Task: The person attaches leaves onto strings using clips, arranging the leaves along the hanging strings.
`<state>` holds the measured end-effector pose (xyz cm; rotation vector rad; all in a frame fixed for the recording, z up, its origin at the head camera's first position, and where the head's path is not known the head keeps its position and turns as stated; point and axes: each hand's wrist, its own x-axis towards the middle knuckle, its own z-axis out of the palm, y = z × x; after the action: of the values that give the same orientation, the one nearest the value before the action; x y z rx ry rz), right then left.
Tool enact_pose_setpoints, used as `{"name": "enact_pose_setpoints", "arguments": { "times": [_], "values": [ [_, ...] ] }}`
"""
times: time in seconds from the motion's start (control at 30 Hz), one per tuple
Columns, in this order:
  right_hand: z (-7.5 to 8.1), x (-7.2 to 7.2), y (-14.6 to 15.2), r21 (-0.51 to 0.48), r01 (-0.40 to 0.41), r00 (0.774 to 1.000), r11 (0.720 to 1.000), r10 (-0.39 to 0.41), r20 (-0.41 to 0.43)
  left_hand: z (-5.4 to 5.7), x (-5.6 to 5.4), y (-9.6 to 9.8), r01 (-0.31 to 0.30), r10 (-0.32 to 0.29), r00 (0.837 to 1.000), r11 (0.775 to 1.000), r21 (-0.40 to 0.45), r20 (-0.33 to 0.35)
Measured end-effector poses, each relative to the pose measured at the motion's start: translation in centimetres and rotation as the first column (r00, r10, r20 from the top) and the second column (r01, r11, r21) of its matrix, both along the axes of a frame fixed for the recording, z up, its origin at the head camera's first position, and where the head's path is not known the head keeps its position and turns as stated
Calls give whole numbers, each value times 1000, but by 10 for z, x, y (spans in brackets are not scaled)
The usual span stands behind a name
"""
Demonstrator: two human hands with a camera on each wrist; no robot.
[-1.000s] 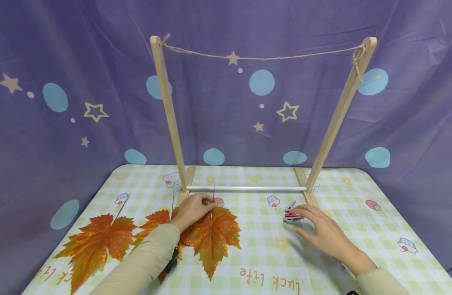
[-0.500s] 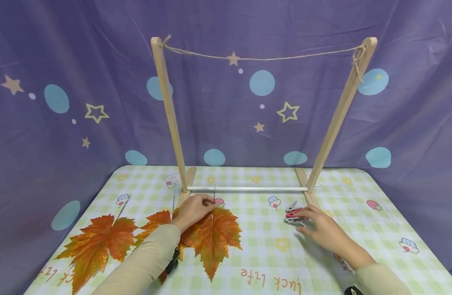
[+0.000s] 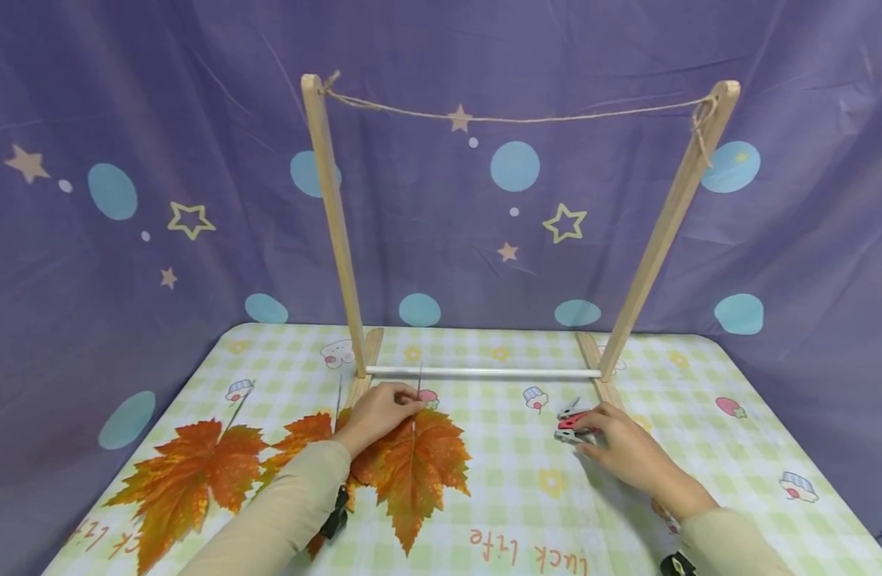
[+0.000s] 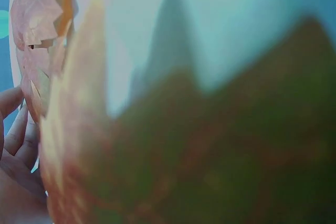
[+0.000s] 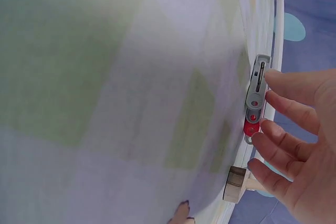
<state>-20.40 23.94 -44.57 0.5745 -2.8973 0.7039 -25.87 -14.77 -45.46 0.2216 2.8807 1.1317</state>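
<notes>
My left hand [image 3: 380,410] pinches the thin stem [image 3: 421,379] of an orange-red maple leaf [image 3: 416,478], which lies on the table. A second maple leaf [image 3: 300,436] is partly hidden under my left forearm, and a third maple leaf [image 3: 196,472] lies at the far left. In the left wrist view a blurred leaf [image 4: 210,156] fills most of the picture. On the right, my right hand [image 3: 624,450] has thumb and forefinger at a grey clothespin [image 5: 258,85], seemingly pinching its end. Against it lie a red clothespin [image 3: 570,421] and another grey one, partly covered by my fingers.
Behind the hands stands a wooden frame with a left post [image 3: 333,216], a right post [image 3: 664,240] and a white crossbar [image 3: 484,373]. Twine [image 3: 512,121] sags between the post tops. A purple curtain [image 3: 426,48] hangs behind the checkered tablecloth [image 3: 505,448].
My right hand's thumb and forefinger have closed in on the clothespins. The left hand keeps its hold on the leaf stem. The whole head view has shifted slightly.
</notes>
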Motion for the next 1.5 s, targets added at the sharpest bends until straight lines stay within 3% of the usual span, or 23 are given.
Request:
{"name": "enact_pose_setpoints", "arguments": {
  "times": [0.27, 0.57, 1.1, 1.5],
  "values": [
    [0, -3, 1, 1, 15, 1000, 1000, -15, 17, 6, -2, 3, -22, 15, 999, 984, 175, 43],
    [0, -3, 1, 23, 25, 999, 999, -25, 20, 15, 2, 4, 2, -12, 999, 950, 312, 30],
    [0, -3, 5, -14, 2, 997, 1000, -1, 80, 36, 6, 7, 29, -48, 998, 912, 408, 38],
    [-2, -3, 2, -22, -7, 995, 1000, 9, 97, 58, 7, 8, 19, -32, 999, 897, 442, 22]
  ]
}}
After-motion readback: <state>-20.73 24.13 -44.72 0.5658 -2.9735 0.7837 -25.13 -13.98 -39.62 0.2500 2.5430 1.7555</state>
